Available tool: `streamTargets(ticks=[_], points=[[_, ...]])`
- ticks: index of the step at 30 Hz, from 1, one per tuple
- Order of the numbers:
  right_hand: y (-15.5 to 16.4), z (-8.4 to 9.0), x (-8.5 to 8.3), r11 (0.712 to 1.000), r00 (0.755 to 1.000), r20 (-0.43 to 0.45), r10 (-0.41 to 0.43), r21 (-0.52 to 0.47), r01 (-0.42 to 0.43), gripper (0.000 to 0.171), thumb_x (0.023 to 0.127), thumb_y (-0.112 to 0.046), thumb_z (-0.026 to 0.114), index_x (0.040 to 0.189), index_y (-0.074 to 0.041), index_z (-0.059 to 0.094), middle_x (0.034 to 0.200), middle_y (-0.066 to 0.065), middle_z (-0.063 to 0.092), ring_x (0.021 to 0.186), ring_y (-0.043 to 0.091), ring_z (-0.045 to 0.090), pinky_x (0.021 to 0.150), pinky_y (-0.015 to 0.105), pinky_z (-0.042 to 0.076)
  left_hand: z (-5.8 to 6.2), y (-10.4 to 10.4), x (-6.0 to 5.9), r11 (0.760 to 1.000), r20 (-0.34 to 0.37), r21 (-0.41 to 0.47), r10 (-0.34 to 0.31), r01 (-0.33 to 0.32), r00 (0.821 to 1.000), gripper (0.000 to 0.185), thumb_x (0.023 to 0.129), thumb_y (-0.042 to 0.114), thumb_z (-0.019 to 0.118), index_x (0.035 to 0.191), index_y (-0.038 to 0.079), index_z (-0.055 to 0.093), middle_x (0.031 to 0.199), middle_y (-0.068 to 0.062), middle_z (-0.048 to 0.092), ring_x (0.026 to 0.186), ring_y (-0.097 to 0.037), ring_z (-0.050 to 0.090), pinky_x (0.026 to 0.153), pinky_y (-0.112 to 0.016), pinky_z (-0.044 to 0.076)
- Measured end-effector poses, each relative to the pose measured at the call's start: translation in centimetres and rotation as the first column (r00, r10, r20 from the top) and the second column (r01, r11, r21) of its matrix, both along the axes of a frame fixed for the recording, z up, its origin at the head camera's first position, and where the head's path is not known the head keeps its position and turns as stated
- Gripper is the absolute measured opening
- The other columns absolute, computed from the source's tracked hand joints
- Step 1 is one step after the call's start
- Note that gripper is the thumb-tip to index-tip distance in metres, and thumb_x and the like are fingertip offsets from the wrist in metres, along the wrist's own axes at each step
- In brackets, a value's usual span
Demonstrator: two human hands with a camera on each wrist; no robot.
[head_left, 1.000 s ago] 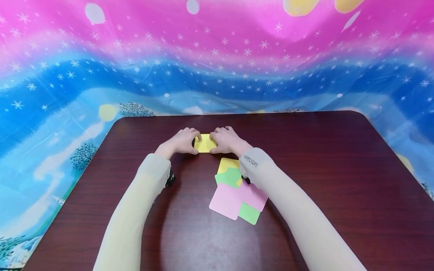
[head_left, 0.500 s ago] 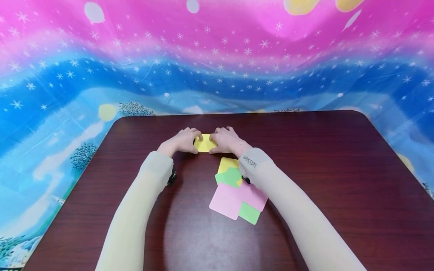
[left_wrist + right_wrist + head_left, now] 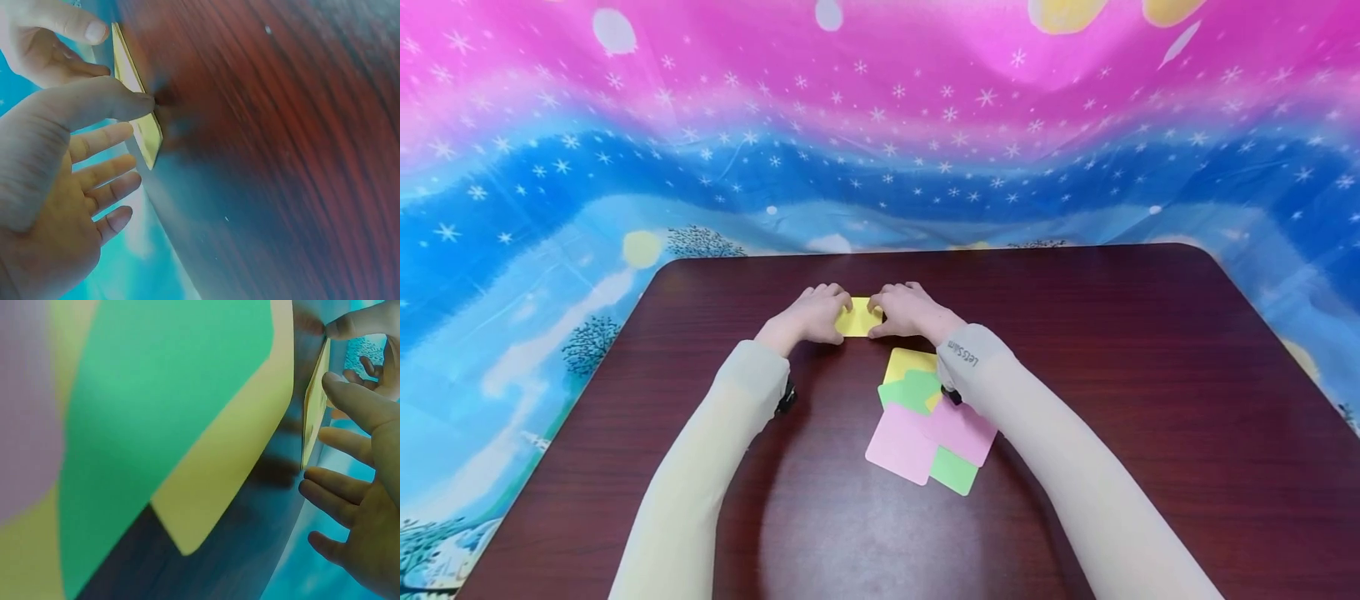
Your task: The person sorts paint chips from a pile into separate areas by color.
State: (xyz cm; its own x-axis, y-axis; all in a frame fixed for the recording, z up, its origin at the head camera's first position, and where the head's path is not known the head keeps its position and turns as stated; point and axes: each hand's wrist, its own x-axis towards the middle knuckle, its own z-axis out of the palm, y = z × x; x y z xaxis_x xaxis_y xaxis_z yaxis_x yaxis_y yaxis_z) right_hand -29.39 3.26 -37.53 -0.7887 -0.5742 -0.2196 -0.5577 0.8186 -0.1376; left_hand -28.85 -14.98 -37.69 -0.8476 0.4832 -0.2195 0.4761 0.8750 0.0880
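**Both hands pressing a yellow sheet at mid-table**

Around you hangs a backdrop (image 3: 880, 125) of pink and blue starry cloth. Your dark wood table (image 3: 1150, 375) carries everything. Near your right forearm lies a loose pile (image 3: 928, 425) of pink, green and yellow sheets, overlapping and within easy reach. Beyond it, at mid-table, sits the yellow sheet (image 3: 859, 317), apparently folded, flat on the wood. Your left hand (image 3: 808, 315) holds its left end and your right hand (image 3: 910, 312) its right end. The fingers are nearly straight, thumbs and fingertips pressing the edges down, likely to flatten a crease. Neither hand curls around it.
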Motion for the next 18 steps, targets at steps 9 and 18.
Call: streamTargets(ticks=[9, 18], points=[[1.0, 0.2, 0.7, 1.000, 0.999, -0.033, 0.009, 0.030, -0.009, 0.052, 0.080, -0.051, 0.060, 0.121, -0.020, 0.056, 0.118, 0.002, 0.054, 0.114, 0.023, 0.048, 0.105, 0.049, 0.019, 0.5, 0.8, 1.1, 0.998, -0.054, 0.034, -0.041, 0.043, 0.998, 0.052, 0.070, 0.026, 0.069, 0.117, 0.008, 0.053, 0.124, -0.009, 0.045, 0.112, -0.027, 0.040, 0.095, -0.043, 0.030], [2.5, 1.0, 1.6, 0.999, 0.998, -0.042, 0.041, 0.031, -0.039, 0.053, 0.081, -0.050, 0.060, 0.124, -0.019, 0.055, 0.120, 0.003, 0.053, 0.117, 0.023, 0.047, 0.106, 0.051, 0.017, 0.7, 2.1, 2.6, 0.993, -0.106, 0.033, -0.112, 0.116, 0.988, 0.053, 0.075, 0.033, 0.066, 0.121, 0.009, 0.054, 0.118, -0.008, 0.049, 0.108, -0.026, 0.044, 0.091, -0.042, 0.033]])
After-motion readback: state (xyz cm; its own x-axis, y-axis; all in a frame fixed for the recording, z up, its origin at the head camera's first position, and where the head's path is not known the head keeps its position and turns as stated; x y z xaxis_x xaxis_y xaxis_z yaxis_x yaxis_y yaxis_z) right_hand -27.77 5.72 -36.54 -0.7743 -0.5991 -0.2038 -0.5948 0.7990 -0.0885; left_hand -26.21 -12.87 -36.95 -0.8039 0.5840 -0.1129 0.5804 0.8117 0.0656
